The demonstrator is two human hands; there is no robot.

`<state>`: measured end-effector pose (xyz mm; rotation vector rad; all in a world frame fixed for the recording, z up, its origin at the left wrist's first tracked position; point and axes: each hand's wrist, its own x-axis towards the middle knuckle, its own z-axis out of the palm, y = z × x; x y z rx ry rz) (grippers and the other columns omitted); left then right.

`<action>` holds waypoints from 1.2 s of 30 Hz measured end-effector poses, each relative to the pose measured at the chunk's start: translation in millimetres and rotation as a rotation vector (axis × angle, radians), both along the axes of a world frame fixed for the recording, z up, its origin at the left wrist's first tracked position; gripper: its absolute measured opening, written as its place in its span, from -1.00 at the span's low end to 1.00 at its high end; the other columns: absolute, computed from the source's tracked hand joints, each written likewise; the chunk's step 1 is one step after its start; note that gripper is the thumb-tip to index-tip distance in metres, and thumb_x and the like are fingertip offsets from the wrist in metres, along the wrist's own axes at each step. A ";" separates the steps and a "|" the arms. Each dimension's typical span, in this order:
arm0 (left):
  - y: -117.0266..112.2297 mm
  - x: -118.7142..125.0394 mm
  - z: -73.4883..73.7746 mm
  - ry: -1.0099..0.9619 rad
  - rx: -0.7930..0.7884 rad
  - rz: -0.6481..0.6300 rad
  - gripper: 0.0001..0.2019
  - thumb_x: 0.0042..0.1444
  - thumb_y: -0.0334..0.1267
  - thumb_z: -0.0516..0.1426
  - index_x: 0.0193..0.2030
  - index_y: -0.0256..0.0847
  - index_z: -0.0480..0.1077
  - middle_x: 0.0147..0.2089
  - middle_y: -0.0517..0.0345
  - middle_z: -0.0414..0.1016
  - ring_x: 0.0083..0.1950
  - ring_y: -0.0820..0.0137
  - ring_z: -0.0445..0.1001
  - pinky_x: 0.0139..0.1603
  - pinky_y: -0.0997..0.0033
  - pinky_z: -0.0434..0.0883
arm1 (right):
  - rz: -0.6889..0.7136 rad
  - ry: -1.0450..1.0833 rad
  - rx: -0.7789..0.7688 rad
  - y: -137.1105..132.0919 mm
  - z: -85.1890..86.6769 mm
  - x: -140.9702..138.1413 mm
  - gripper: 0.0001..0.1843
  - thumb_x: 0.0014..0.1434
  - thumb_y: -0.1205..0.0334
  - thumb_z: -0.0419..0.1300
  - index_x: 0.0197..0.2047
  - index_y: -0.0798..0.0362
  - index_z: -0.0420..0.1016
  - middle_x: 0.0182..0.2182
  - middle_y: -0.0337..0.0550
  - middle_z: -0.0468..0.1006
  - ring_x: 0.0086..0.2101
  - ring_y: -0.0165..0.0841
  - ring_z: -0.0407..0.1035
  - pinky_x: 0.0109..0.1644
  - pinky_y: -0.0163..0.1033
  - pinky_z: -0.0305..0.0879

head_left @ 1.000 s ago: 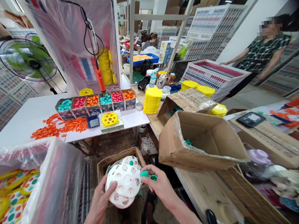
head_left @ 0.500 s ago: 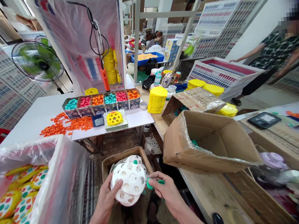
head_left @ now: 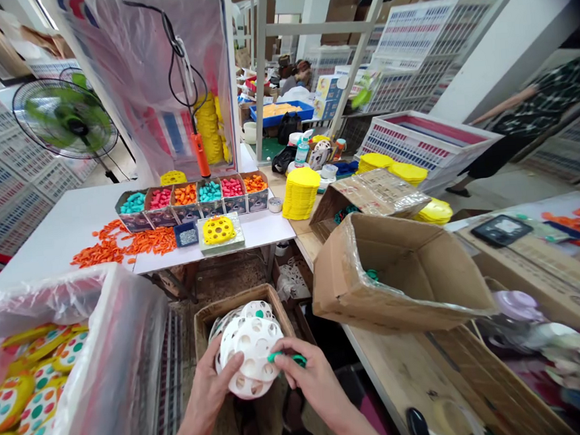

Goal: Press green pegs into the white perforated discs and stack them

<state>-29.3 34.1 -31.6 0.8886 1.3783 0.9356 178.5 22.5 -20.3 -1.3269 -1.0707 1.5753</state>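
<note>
My left hand (head_left: 210, 389) grips a white round plastic piece with many holes (head_left: 250, 354), held low in front of me over a cardboard box (head_left: 208, 314) that holds more of the same white pieces. My right hand (head_left: 308, 378) pinches small green plugs (head_left: 284, 358) and presses one against the right edge of the white piece. Both hands are closed on what they hold.
A tilted, plastic-lined cardboard box (head_left: 403, 272) with green plugs lies on the wooden bench at right. A lined bin (head_left: 104, 336) of yellow dotted toys stands at left. A white table (head_left: 62, 227) carries trays of coloured plugs (head_left: 194, 198) and loose orange pieces. A person (head_left: 535, 111) stands far right.
My right hand has moved left, bringing a green plug from beside the white piece onto its edge. The person at far right has moved further right.
</note>
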 end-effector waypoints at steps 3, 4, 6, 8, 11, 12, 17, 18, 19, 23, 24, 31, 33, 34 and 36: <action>-0.3 1.0 1.4 0.030 0.020 -0.008 -0.48 -0.03 -0.05 0.33 0.06 -0.21 0.46 -0.03 0.01 0.63 -0.01 0.12 0.54 -0.05 0.37 0.47 | 0.075 -0.152 0.187 1.8 5.4 0.2 -0.71 0.23 -0.03 0.17 -0.24 -0.02 0.59 -0.33 -0.15 0.48 -0.43 -0.37 0.34 -0.34 -0.26 0.25; -1.1 1.6 2.2 0.021 0.018 -0.009 -0.48 -0.04 -0.05 0.33 0.06 -0.21 0.46 -0.03 0.01 0.63 -0.01 0.12 0.54 -0.05 0.37 0.47 | 0.077 -0.208 0.251 2.2 5.9 0.2 -0.72 0.24 -0.01 0.16 -0.21 -0.04 0.60 -0.23 -0.11 0.48 -0.32 -0.31 0.39 -0.24 -0.23 0.30; -3.3 3.0 3.9 -0.020 -0.001 -0.012 -0.50 -0.02 -0.06 0.32 0.06 -0.20 0.46 -0.02 0.01 0.62 -0.01 0.12 0.54 -0.04 0.36 0.47 | 0.031 -0.293 0.304 3.2 4.9 0.2 -0.74 0.22 0.01 0.19 -0.12 -0.06 0.58 -0.19 -0.09 0.48 -0.20 -0.24 0.38 -0.10 -0.20 0.31; -5.5 4.7 5.4 -0.067 -0.026 -0.012 -0.50 0.00 -0.06 0.32 0.07 -0.19 0.45 -0.01 0.01 0.62 -0.02 0.13 0.54 -0.04 0.35 0.48 | -0.030 -0.332 0.270 4.1 2.8 -0.3 -0.73 0.17 0.02 0.26 -0.10 -0.05 0.53 -0.27 -0.13 0.52 -0.27 -0.26 0.37 -0.15 -0.21 0.32; -7.5 7.0 6.0 -0.092 -0.033 0.003 -0.49 -0.01 -0.06 0.32 0.07 -0.20 0.45 0.01 0.00 0.61 -0.03 0.13 0.55 -0.05 0.34 0.49 | -0.059 -0.343 0.291 3.5 -0.4 -2.4 -0.79 0.15 0.03 0.29 -0.23 -0.02 0.53 -0.28 -0.13 0.57 -0.29 -0.26 0.40 -0.19 -0.23 0.34; -7.7 7.5 5.6 -0.087 -0.025 0.008 -0.49 -0.02 -0.06 0.32 0.07 -0.20 0.45 0.00 0.01 0.61 -0.03 0.14 0.55 -0.05 0.34 0.48 | -0.047 -0.333 0.336 2.6 -1.3 -3.4 -0.81 0.17 0.05 0.28 -0.23 -0.01 0.54 -0.24 -0.11 0.58 -0.24 -0.24 0.43 -0.14 -0.22 0.35; -6.6 6.8 1.9 -0.048 0.019 -0.030 -0.52 0.01 -0.06 0.30 0.06 -0.18 0.44 -0.02 0.05 0.61 0.00 0.14 0.53 -0.04 0.36 0.47 | -0.032 -0.317 0.463 -1.9 -4.2 -7.2 -0.78 0.23 0.12 0.22 -0.07 -0.05 0.53 -0.07 -0.08 0.56 -0.04 -0.22 0.44 0.04 -0.21 0.35; -6.1 6.1 1.5 -0.048 0.028 -0.041 -0.53 0.02 -0.07 0.29 0.06 -0.18 0.44 -0.03 0.05 0.61 0.00 0.15 0.53 -0.04 0.36 0.47 | -0.066 -0.328 0.455 -1.9 -4.6 -7.1 -0.75 0.20 0.10 0.26 -0.07 -0.04 0.52 -0.07 -0.08 0.55 -0.04 -0.21 0.43 0.01 -0.22 0.36; -5.5 5.3 1.3 -0.046 0.038 -0.052 -0.54 0.03 -0.07 0.29 0.06 -0.17 0.43 -0.03 0.05 0.61 -0.01 0.15 0.53 -0.04 0.36 0.46 | -0.100 -0.341 0.444 -1.5 -4.7 -6.8 -0.73 0.15 0.08 0.30 -0.09 -0.03 0.52 -0.08 -0.07 0.54 -0.06 -0.21 0.43 -0.03 -0.23 0.36; -3.2 2.0 1.9 0.016 0.107 -0.095 -0.55 0.03 -0.07 0.28 0.05 -0.17 0.45 -0.03 0.04 0.60 0.00 0.14 0.52 -0.03 0.37 0.45 | -0.111 -0.363 0.407 0.4 -3.5 -5.4 -0.79 0.10 0.09 0.36 -0.24 0.00 0.53 -0.26 -0.16 0.52 -0.23 -0.28 0.44 -0.16 -0.27 0.35; -2.6 1.4 2.1 0.039 0.129 -0.105 -0.56 0.03 -0.07 0.28 0.05 -0.16 0.45 -0.01 0.04 0.58 0.01 0.14 0.51 -0.02 0.37 0.44 | -0.098 -0.358 0.404 0.6 -3.0 -5.5 -0.83 0.12 0.12 0.34 -0.25 -0.01 0.54 -0.28 -0.18 0.52 -0.24 -0.30 0.44 -0.16 -0.28 0.34; 2.0 -0.2 2.4 0.215 0.240 -0.145 -0.63 0.03 -0.08 0.28 -0.02 -0.15 0.48 -0.01 0.05 0.48 0.03 0.17 0.45 0.07 0.34 0.37 | -0.114 -0.327 0.369 4.6 -1.3 -9.0 -0.88 0.11 0.29 0.34 -0.23 -0.03 0.57 -0.27 -0.21 0.57 -0.24 -0.33 0.45 -0.16 -0.29 0.34; 2.7 -0.7 1.6 0.222 0.248 -0.150 -0.62 0.04 -0.08 0.27 -0.01 -0.14 0.48 0.01 0.05 0.47 0.05 0.16 0.44 0.08 0.33 0.36 | -0.135 -0.323 0.370 6.5 -1.3 -9.6 -0.89 0.09 0.30 0.35 -0.26 -0.01 0.56 -0.28 -0.20 0.57 -0.23 -0.31 0.46 -0.15 -0.28 0.34; 2.6 -0.9 1.0 0.220 0.246 -0.155 -0.62 0.04 -0.07 0.27 0.00 -0.13 0.48 0.02 0.04 0.47 0.06 0.15 0.44 0.09 0.32 0.36 | -0.133 -0.321 0.383 7.2 -1.2 -9.7 -0.90 0.10 0.31 0.35 -0.27 -0.01 0.57 -0.27 -0.18 0.57 -0.22 -0.31 0.46 -0.14 -0.28 0.35; 2.0 -1.4 -0.4 0.223 0.229 -0.156 -0.60 0.03 -0.06 0.27 0.00 -0.15 0.47 0.03 0.02 0.47 0.06 0.13 0.44 0.11 0.28 0.36 | -0.084 -0.316 0.424 8.1 -0.3 -9.3 -0.92 0.13 0.32 0.31 -0.26 -0.01 0.60 -0.24 -0.16 0.56 -0.20 -0.31 0.46 -0.11 -0.27 0.36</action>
